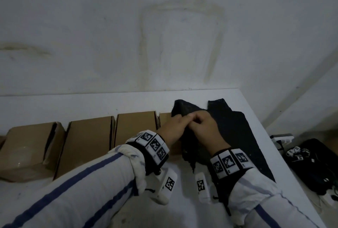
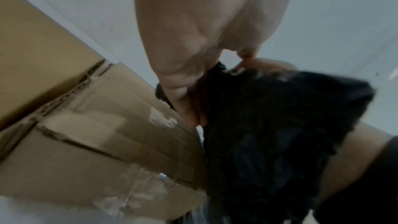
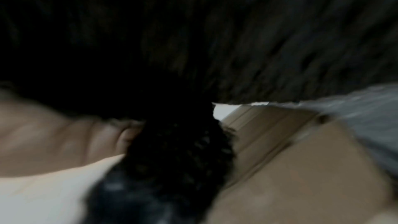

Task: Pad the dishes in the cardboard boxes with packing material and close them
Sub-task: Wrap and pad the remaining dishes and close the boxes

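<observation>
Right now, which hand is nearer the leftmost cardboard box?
Left. The left hand is over the rightmost box, gripping black padding; the right hand is farther right of the leftmost cardboard box.

Surface: your white table (image 1: pixel 91 103), its far edge against the wall.
Boxes: you have a row of cardboard boxes (image 1: pixel 87 142) on it, running along the far edge towards the left edge.
Dark sheet: black packing material (image 1: pixel 243 136) lies flat by the table's right edge.
Bunched piece: more black material (image 1: pixel 184 110) sits at the row's right end; what it rests on is hidden from you.
</observation>
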The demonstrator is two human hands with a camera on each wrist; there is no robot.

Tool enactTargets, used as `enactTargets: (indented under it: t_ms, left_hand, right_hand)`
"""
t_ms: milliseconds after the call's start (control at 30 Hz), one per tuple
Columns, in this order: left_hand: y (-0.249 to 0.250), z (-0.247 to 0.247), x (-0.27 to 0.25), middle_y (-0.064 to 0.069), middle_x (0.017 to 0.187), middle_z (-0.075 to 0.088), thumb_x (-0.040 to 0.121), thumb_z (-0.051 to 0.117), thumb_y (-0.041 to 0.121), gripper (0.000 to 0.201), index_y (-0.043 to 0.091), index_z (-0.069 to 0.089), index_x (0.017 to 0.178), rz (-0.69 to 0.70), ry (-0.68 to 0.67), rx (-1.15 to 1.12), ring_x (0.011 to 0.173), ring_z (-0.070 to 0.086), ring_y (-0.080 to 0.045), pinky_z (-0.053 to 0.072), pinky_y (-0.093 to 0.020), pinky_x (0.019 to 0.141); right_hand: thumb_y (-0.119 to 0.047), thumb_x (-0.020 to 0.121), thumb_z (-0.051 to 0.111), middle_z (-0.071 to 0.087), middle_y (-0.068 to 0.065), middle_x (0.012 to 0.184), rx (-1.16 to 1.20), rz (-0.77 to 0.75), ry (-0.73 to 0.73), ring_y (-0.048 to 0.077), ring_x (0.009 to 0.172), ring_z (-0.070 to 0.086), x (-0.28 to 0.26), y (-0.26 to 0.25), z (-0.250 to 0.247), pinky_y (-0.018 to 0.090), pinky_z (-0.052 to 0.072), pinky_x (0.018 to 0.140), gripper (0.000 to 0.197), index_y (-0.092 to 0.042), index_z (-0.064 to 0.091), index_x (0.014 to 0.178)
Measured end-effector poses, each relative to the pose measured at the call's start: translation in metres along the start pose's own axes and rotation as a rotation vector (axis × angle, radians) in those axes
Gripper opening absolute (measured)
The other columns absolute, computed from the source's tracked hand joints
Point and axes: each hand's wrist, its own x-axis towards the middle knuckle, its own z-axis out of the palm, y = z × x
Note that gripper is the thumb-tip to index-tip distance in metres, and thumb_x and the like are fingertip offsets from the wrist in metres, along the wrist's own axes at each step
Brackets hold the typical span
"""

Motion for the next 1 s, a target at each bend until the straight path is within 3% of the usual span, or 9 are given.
enactTargets:
  t_ms: [100, 200, 267, 400, 567, 633, 767, 900, 1000]
  left_hand:
    - [-0.003, -0.029, -0.01, 0.005, 0.082, 0.056, 0.095, 0.049, 0.025, 0.017, 0.024, 0.053, 0.079, -0.001, 0.152, -0.042, 0.084, 0.057, -0.017, 0.05, -0.037, 0.087]
    - [-0.011, -0.067, -0.028, 0.006, 0.076, 0.052, 0.095, 0.046, 0.014, 0.026, 0.025, 0.05, 0.072, -0.005, 0.229, -0.088, 0.069, 0.05, -0.009, 0.043, -0.024, 0.067]
    - [-0.014, -0.091, -0.047, -0.003, 0.075, 0.056, 0.088, 0.048, 0.014, 0.019, 0.016, 0.055, 0.07, -0.008, 0.255, -0.159, 0.072, 0.052, -0.019, 0.042, -0.03, 0.069]
    - [-0.029, -0.148, -0.08, -0.005, 0.078, 0.057, 0.086, 0.051, 0.018, 0.015, 0.015, 0.056, 0.072, 0.03, 0.336, -0.259, 0.082, 0.052, -0.024, 0.042, -0.037, 0.078]
    - [-0.068, -0.222, -0.126, -0.006, 0.117, 0.048, 0.086, 0.057, 0.008, 0.034, 0.015, 0.046, 0.118, 0.086, 0.718, 0.0, 0.098, 0.052, -0.022, 0.049, -0.038, 0.089]
    - [-0.083, -0.256, -0.152, -0.003, 0.123, 0.038, 0.077, 0.063, 0.011, 0.053, 0.016, 0.045, 0.127, 0.185, 0.703, 0.167, 0.103, 0.05, -0.021, 0.045, -0.033, 0.094]
    - [-0.101, -0.312, -0.203, -0.006, 0.113, 0.055, 0.079, 0.066, 0.012, 0.05, 0.005, 0.052, 0.126, 0.098, 0.302, 0.281, 0.095, 0.056, -0.01, 0.046, -0.017, 0.089]
    - [-0.126, -0.37, -0.242, -0.014, 0.106, 0.063, 0.084, 0.066, 0.012, 0.031, 0.005, 0.055, 0.112, 0.037, 0.505, 0.24, 0.099, 0.062, -0.026, 0.051, -0.036, 0.087]
    - [-0.142, -0.409, -0.266, -0.006, 0.1, 0.064, 0.087, 0.063, 0.012, 0.02, 0.011, 0.057, 0.106, 0.018, 0.683, 0.198, 0.094, 0.061, -0.02, 0.049, -0.03, 0.08]
  right_hand:
    - [0.003, 0.078, 0.059, 0.055, 0.003, 0.111, 0.05, -0.026, -0.133, 0.005, 0.098, 0.054, -0.001, -0.019, 0.015, 0.006, 0.039, 0.083, 0.03, -0.013, 0.063, 0.103]
    - [-0.002, 0.072, 0.063, 0.04, 0.003, 0.139, -0.128, -0.107, -0.325, 0.015, 0.127, 0.041, 0.004, -0.035, 0.033, 0.028, 0.036, 0.106, 0.075, -0.021, 0.037, 0.14]
    - [-0.013, 0.067, 0.065, 0.045, 0.001, 0.137, -0.162, -0.127, -0.512, 0.015, 0.122, 0.047, 0.003, -0.052, 0.052, 0.036, 0.043, 0.103, 0.088, -0.033, 0.027, 0.143]
    - [-0.001, 0.079, 0.058, 0.06, 0.001, 0.106, -0.155, -0.078, -0.697, 0.014, 0.093, 0.059, -0.004, -0.095, 0.099, 0.019, 0.048, 0.074, 0.054, -0.027, 0.047, 0.126]
    - [-0.019, 0.085, 0.058, 0.056, 0.002, 0.089, -0.559, -0.14, -0.625, 0.023, 0.089, 0.057, -0.003, -0.143, 0.168, 0.03, 0.048, 0.075, 0.015, -0.017, 0.06, 0.1]
    - [-0.014, 0.086, 0.058, 0.054, 0.005, 0.088, -0.562, -0.168, -0.687, 0.025, 0.089, 0.056, -0.01, -0.172, 0.203, 0.025, 0.041, 0.071, 0.018, -0.009, 0.062, 0.103]
    - [-0.006, 0.084, 0.06, 0.063, 0.005, 0.08, -0.338, -0.263, -0.862, 0.018, 0.077, 0.058, -0.03, -0.228, 0.268, 0.024, 0.044, 0.067, 0.008, -0.009, 0.067, 0.087]
    - [-0.008, 0.082, 0.065, 0.06, 0.005, 0.092, -0.176, -0.332, -0.81, 0.018, 0.084, 0.057, -0.048, -0.266, 0.336, 0.033, 0.047, 0.076, 0.015, -0.016, 0.059, 0.093]
    - [-0.002, 0.079, 0.067, 0.049, 0.001, 0.12, -0.039, -0.306, -0.975, 0.016, 0.104, 0.053, -0.056, -0.286, 0.374, 0.031, 0.049, 0.085, 0.057, -0.029, 0.045, 0.124]
